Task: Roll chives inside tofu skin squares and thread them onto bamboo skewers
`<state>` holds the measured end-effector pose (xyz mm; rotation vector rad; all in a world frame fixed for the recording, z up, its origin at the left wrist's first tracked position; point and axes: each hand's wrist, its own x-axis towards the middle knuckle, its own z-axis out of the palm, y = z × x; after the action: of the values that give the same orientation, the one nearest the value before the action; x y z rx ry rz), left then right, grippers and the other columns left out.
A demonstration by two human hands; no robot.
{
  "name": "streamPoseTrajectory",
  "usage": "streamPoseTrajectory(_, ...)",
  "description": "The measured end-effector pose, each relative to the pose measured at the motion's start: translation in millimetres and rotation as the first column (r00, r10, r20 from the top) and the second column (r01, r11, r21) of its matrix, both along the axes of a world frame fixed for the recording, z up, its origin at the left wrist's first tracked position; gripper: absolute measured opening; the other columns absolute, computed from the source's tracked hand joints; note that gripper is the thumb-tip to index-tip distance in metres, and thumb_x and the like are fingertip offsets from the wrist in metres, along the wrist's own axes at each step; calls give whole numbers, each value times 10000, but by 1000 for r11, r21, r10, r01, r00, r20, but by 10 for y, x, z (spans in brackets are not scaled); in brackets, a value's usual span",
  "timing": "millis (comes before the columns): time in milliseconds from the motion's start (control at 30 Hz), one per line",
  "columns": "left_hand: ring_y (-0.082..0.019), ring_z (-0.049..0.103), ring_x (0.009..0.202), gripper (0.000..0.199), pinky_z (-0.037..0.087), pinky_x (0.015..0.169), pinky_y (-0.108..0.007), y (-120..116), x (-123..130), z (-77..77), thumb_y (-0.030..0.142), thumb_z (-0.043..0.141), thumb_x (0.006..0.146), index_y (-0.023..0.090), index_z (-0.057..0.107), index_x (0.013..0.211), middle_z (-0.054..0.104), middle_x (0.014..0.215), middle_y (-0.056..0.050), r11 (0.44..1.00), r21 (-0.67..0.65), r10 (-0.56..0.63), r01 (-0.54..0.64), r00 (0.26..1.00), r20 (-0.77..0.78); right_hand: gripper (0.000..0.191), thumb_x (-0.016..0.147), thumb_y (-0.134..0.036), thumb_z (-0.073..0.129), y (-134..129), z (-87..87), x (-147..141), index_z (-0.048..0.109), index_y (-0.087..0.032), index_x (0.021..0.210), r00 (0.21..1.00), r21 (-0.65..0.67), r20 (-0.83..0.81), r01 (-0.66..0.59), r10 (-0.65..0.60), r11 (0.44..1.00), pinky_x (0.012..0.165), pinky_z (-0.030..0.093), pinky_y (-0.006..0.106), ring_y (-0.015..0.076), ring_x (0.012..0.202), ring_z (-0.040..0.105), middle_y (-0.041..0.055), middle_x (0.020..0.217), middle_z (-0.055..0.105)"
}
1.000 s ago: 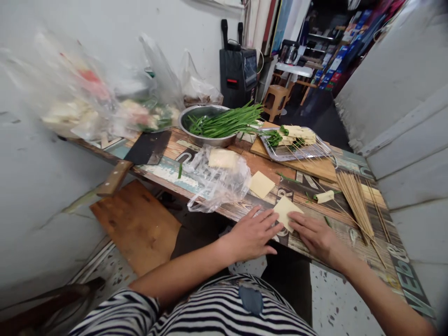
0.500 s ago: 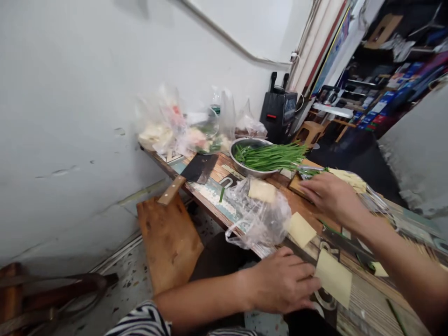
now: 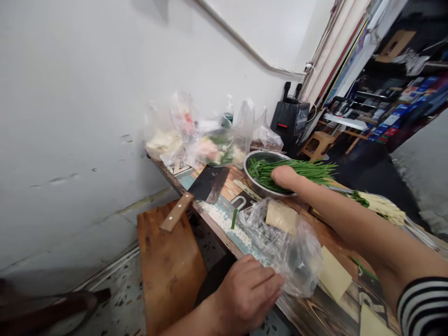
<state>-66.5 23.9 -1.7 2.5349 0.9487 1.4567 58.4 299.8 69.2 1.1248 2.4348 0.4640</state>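
Observation:
My right hand [image 3: 284, 177] reaches into a metal bowl [image 3: 258, 187] of long green stalks [image 3: 308, 171]; its fingers are sunk among the stalks, so their grip is hidden. At the table's front edge is my left hand [image 3: 247, 291], fingers curled together, beside a clear plastic bag [image 3: 280, 252]. Whether it pinches anything is not visible. A pale square sheet [image 3: 282, 216] lies on the bag, and another sheet [image 3: 334, 273] rests on the table to its right. A cleaver [image 3: 209, 184] lies flat, its wooden handle sticking out over the edge.
Filled plastic bags [image 3: 164, 142] stand at the table's far end by the wall. A tray [image 3: 408, 221] with pale strips is at the right. A wooden stool [image 3: 171, 270] stands below the front edge, and a black speaker [image 3: 290, 116] behind the bowl.
My right hand has moved from the tray area into the bowl's stalks. My left hand has moved left along the table edge, its fingers more curled. The camera view has shifted.

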Motion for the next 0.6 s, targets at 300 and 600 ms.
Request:
streamPoseTrajectory(300,-147,616,669,206,458,622,-290,121,-72,54,150,524,877,120,592,1069,707,835,-73,998,54,37,-39,999,25,318,822,-76,398,17,207,38,699,-47,922,998,81,5,-61,61,995,772,461,307,264,952,647,209,967,692)
streamPoseTrajectory(600,-251,532,1128,249,354,972,-451,1544,-213,750,261,431,951,194,614,1106,662,1139,-84,832,25,553,-555,823,-128,307,830,-133,422,18,557,49,691,-41,949,994,88,0,-113,113,990,716,456,268,230,867,660,204,918,694)
